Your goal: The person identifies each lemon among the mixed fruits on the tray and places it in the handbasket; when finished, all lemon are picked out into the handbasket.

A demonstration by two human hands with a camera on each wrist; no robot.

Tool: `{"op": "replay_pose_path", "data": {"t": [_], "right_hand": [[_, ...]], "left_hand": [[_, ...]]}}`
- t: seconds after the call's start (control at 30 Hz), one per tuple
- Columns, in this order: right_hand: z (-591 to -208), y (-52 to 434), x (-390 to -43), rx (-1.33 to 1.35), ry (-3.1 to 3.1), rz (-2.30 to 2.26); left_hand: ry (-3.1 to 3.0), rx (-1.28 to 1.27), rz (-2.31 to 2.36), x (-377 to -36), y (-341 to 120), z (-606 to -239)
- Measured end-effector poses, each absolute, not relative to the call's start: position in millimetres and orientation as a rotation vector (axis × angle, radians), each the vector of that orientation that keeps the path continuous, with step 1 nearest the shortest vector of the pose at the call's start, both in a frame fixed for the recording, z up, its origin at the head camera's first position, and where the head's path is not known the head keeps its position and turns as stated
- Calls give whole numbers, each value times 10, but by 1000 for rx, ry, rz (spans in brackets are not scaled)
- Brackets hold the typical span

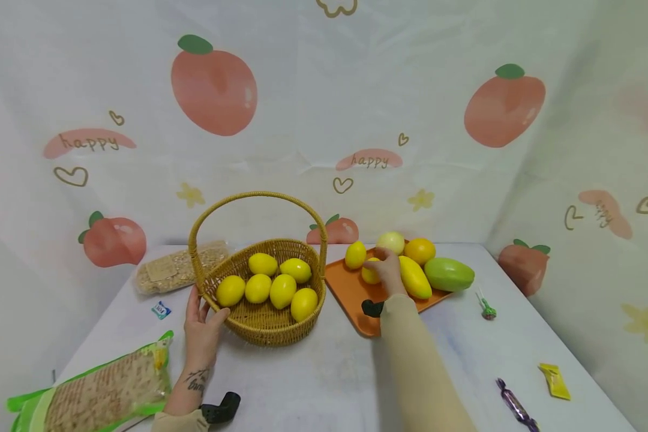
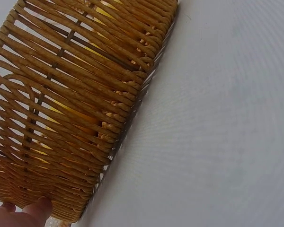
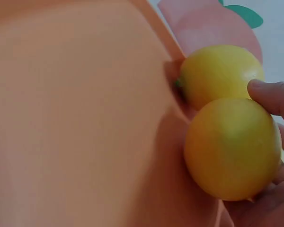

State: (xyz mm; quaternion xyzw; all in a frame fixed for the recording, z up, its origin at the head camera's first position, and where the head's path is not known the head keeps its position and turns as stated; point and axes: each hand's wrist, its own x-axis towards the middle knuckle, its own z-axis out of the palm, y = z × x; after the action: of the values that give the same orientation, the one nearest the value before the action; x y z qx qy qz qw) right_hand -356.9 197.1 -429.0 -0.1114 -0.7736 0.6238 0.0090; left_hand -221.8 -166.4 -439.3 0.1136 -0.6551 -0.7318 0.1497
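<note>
A woven wicker basket (image 1: 264, 337) with a tall arched handle stands on the table, with several yellow lemons (image 1: 258, 288) inside. At its left side my left hand (image 1: 201, 336) holds the rim, thumb toward the front; the left wrist view shows fingertips (image 2: 40, 208) against the weave. My right hand (image 1: 391, 275) is over the orange tray (image 1: 356, 303). Its fingers and thumb curve round a lemon (image 3: 232, 149). Another lemon (image 3: 220, 73) lies right beside that one, near the tray's edge. Part of the held lemon is hidden by the hand.
On the tray also lie a long yellow mango (image 1: 414, 278), a pale round fruit (image 1: 391, 242), an orange (image 1: 420, 251) and a green papaya (image 1: 449, 275). Packaged bags (image 1: 113, 384) sit at the left. A lollipop (image 1: 488, 310) and wrapped candies (image 1: 555, 381) lie at the right.
</note>
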Motion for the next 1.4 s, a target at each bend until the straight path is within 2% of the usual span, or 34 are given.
{"op": "replay_pose_path", "data": {"t": [0.43,0.73,1.1,1.4], "right_hand": [[-4350,1916,-3532,-345,-2558,1854],[-4089,2125,-3502,-168,-2539,1984],[-3730,2215,-3342,293,-2630,1997],[-3630,1837,-2979,854,-2587,2204]], "left_hand": [[-1905,335,-2101,-2224,-1671,-4405],[-1880,317,-2117,-2222,-1671,-4419],[-1886,334,-2107,-2235,-1670,-4401],[-1874,317,-2119,-2217,-1665,-4400]]}}
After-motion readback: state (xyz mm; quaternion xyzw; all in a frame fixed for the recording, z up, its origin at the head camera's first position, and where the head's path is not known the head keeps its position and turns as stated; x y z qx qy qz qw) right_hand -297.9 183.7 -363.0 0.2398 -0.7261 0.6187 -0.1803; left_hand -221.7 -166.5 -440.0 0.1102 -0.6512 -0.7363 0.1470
